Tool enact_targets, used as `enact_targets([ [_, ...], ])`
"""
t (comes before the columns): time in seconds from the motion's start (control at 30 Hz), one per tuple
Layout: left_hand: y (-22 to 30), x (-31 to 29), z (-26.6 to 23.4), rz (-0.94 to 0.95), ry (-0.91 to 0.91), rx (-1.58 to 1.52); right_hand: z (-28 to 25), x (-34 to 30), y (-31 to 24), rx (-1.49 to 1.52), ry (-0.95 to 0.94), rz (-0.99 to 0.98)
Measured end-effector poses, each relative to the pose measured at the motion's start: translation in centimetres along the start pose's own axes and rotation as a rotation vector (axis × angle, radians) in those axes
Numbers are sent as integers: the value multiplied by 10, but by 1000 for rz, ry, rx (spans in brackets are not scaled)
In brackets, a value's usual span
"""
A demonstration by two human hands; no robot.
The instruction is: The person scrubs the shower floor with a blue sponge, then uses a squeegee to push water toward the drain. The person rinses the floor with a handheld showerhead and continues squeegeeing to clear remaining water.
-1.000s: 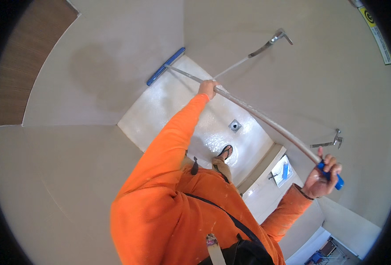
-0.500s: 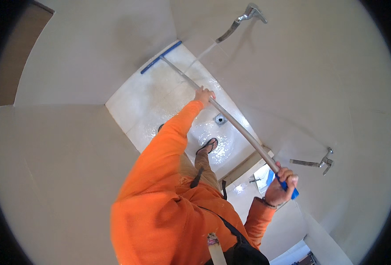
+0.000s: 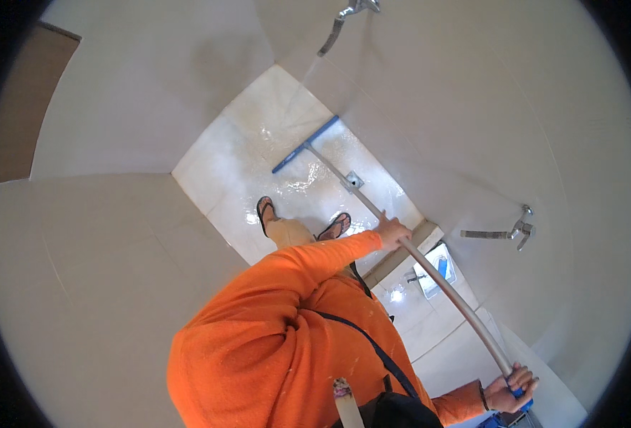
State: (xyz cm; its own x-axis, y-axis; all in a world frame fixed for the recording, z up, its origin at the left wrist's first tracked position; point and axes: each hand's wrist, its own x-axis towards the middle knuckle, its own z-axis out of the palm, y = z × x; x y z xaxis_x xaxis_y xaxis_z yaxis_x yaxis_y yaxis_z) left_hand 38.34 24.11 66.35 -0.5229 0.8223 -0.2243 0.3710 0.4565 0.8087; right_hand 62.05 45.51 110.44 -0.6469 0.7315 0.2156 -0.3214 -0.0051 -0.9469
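A floor squeegee (image 3: 305, 145) with a blue blade and a long pale handle slants across the wet white floor (image 3: 219, 167). Its blade rests on the floor ahead of my feet. My left hand (image 3: 392, 232) is closed around the middle of the handle. At the blue end of the handle, low on the right, my right hand (image 3: 511, 391) grips it with curled fingers. The handle passes beside a square floor drain (image 3: 356, 178), partly covering it. Shallow water glistens around the blade.
Water runs from a wall tap (image 3: 335, 30) at the top. Another tap (image 3: 519, 232) juts from the right wall. A raised curb (image 3: 404, 253) crosses behind the drain, with a white tray-like thing (image 3: 437, 271) holding something blue beyond it. My feet wear dark flip-flops (image 3: 265, 210).
The squeegee blade has come from the far wall back toward my feet and to the right. Both hands have moved down and right with the handle, still gripping it.
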Motion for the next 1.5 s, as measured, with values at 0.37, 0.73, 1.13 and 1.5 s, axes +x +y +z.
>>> enact_targets([
  [0.37,47,-16,11,144,-147,22,-86,2,-15,120,-40,-14],
  [0.73,-298,-214,-152,-427,364,333,155,-97,253,-8,-567,435],
  [1.13,-298,-229,-110,-349,383,71,194,-59,192,-245,-1157,128],
  [1.5,-35,-104,-41,-43,315,-97,93,76,29,209,-780,-31],
])
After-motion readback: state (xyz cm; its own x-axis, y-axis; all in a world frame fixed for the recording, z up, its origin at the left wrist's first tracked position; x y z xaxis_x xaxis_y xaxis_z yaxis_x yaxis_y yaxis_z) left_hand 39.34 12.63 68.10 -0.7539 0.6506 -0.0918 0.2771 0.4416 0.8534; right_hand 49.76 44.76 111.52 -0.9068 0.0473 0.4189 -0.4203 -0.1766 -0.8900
